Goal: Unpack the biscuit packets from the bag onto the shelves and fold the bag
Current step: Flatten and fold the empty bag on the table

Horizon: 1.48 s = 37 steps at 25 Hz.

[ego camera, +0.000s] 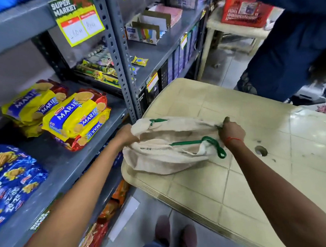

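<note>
Both hands are closed on the cloth bag [166, 152]: the left hand [127, 134] pinches its edge at nine o'clock, the right hand [231, 131] grips the mouth and green drawstring [213, 145] at three o'clock. The bag lies slack on the cream table [258, 174]. Yellow Marie biscuit packets [74, 114] sit stacked on the grey shelf [64, 165] at ten o'clock.
</note>
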Motion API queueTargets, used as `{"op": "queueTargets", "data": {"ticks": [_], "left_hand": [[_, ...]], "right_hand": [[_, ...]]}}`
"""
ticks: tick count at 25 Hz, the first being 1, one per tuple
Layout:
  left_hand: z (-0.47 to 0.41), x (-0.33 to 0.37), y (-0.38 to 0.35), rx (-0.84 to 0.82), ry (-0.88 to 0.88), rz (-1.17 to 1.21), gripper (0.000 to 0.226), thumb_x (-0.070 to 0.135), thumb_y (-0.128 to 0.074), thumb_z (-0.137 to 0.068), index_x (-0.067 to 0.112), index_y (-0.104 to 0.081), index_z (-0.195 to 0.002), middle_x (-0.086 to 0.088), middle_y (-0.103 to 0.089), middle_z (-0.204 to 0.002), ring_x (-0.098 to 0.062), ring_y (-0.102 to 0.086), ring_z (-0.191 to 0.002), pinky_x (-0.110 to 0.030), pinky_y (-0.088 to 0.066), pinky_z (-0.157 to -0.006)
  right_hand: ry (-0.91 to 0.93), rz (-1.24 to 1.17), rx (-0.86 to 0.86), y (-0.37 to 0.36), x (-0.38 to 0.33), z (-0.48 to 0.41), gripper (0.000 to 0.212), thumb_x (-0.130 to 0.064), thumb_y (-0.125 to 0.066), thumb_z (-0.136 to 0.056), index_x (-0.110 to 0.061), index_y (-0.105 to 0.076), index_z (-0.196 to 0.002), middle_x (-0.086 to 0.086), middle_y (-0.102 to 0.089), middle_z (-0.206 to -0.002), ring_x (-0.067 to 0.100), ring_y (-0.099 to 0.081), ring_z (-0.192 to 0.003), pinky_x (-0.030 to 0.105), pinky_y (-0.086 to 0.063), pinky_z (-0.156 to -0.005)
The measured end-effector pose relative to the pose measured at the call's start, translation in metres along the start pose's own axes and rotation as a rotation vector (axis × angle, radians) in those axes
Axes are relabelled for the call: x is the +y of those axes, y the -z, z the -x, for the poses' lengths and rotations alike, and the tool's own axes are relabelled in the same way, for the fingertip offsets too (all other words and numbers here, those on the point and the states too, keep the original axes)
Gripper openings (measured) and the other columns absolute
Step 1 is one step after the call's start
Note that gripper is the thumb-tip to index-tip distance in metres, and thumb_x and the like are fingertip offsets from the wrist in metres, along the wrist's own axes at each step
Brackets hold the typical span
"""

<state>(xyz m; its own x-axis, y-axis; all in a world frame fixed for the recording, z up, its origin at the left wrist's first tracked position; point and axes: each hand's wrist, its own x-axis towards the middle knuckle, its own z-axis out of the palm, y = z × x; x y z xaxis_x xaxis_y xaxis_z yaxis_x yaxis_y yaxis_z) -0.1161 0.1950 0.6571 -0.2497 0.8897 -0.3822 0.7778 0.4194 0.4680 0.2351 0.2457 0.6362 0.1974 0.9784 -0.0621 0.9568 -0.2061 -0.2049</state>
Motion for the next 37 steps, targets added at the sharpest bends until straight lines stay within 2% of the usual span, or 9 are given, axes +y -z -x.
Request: {"op": "queueTargets", "data": {"ticks": [4, 11, 15, 18, 23, 26, 31, 34, 37], "left_hand": [[0.003, 0.014, 0.039, 0.051, 0.086, -0.408, 0.035, 0.017, -0.058, -0.086, -0.005, -0.059, -0.114, -0.023, -0.065, -0.119, -0.035, -0.065, -0.105, -0.036, -0.054, -0.081], [0.016, 0.098, 0.076, -0.344, 0.143, 0.977, 0.011, 0.016, -0.051, -0.095, 0.010, -0.054, -0.104, -0.011, -0.060, -0.090, -0.019, -0.063, -0.072, -0.039, -0.058, -0.047], [0.013, 0.156, 0.094, 0.049, -0.189, 0.167, 0.021, 0.010, -0.063, -0.084, 0.006, -0.058, -0.104, -0.016, -0.063, -0.096, -0.029, -0.064, -0.084, -0.037, -0.057, -0.063], [0.011, 0.186, 0.120, 0.216, -0.236, -0.307, 0.015, 0.006, -0.056, -0.087, -0.002, -0.058, -0.099, -0.024, -0.064, -0.100, -0.038, -0.066, -0.091, -0.041, -0.056, -0.067], [0.014, 0.211, 0.167, -0.239, 0.013, 0.137, 0.033, 0.017, -0.033, -0.099, -0.005, -0.051, -0.082, -0.021, -0.067, -0.053, -0.030, -0.067, -0.043, -0.037, -0.057, -0.044], [0.026, 0.228, 0.175, -0.100, -0.072, 0.227, 0.032, 0.019, -0.036, -0.095, -0.004, -0.052, -0.079, -0.024, -0.061, -0.068, -0.033, -0.062, -0.057, -0.048, -0.056, -0.066], [0.029, 0.268, 0.185, 0.190, -0.237, 0.900, 0.026, 0.017, -0.035, -0.096, 0.007, -0.058, -0.089, -0.018, -0.071, -0.080, -0.029, -0.070, -0.072, -0.042, -0.058, -0.072], [0.024, 0.250, 0.195, 0.703, -0.376, 0.325, 0.032, 0.004, -0.043, -0.088, 0.005, -0.065, -0.111, -0.022, -0.066, -0.116, -0.038, -0.061, -0.108, -0.042, -0.050, -0.089], [0.027, 0.204, 0.181, 0.498, -0.406, -0.341, 0.019, 0.001, -0.052, -0.084, 0.001, -0.067, -0.096, -0.025, -0.067, -0.098, -0.038, -0.064, -0.097, -0.039, -0.053, -0.078]], "right_hand": [[-0.365, -0.299, 0.194, 0.036, 0.036, 0.003, 0.029, -0.018, -0.035, -0.095, -0.003, -0.047, -0.117, 0.029, -0.047, -0.126, 0.048, -0.052, -0.110, 0.051, -0.046, -0.091], [-0.291, -0.878, -0.334, 0.119, 0.045, -0.004, 0.014, -0.011, -0.070, -0.080, -0.011, -0.057, -0.076, 0.008, -0.058, -0.075, 0.024, -0.058, -0.075, 0.030, -0.050, -0.058], [-0.262, -0.753, 0.049, 0.167, 0.053, -0.005, 0.019, -0.022, -0.061, -0.082, -0.008, -0.056, -0.070, 0.016, -0.057, -0.082, 0.027, -0.054, -0.064, 0.024, -0.050, -0.051], [-0.368, -0.404, 0.229, 0.199, 0.085, -0.008, 0.021, -0.018, -0.055, -0.087, -0.001, -0.065, -0.094, 0.026, -0.065, -0.101, 0.038, -0.063, -0.094, 0.043, -0.053, -0.084], [-0.270, -0.481, 0.020, 0.248, 0.104, 0.005, 0.023, -0.013, -0.067, -0.084, -0.004, -0.054, -0.067, 0.011, -0.052, -0.062, 0.018, -0.051, -0.050, 0.016, -0.038, -0.040], [-0.252, -0.765, 0.163, 0.266, 0.095, 0.001, 0.027, 0.000, -0.060, -0.085, -0.009, -0.047, -0.063, 0.012, -0.047, -0.065, 0.014, -0.050, -0.031, 0.009, -0.032, -0.024], [-0.123, -1.289, 0.517, 0.293, 0.071, -0.008, 0.036, 0.011, -0.045, -0.083, -0.018, -0.053, -0.065, 0.005, -0.055, -0.082, 0.020, -0.058, -0.067, 0.018, -0.054, -0.039], [-0.145, -1.195, 0.635, 0.301, 0.083, -0.008, 0.035, 0.012, -0.042, -0.079, -0.017, -0.059, -0.069, 0.008, -0.059, -0.080, 0.014, -0.056, -0.059, 0.014, -0.049, -0.034], [-0.150, -0.934, 0.329, 0.281, 0.114, -0.009, 0.026, 0.011, -0.050, -0.081, -0.009, -0.063, -0.070, 0.012, -0.063, -0.065, 0.012, -0.053, -0.042, 0.017, -0.046, -0.029]]}}
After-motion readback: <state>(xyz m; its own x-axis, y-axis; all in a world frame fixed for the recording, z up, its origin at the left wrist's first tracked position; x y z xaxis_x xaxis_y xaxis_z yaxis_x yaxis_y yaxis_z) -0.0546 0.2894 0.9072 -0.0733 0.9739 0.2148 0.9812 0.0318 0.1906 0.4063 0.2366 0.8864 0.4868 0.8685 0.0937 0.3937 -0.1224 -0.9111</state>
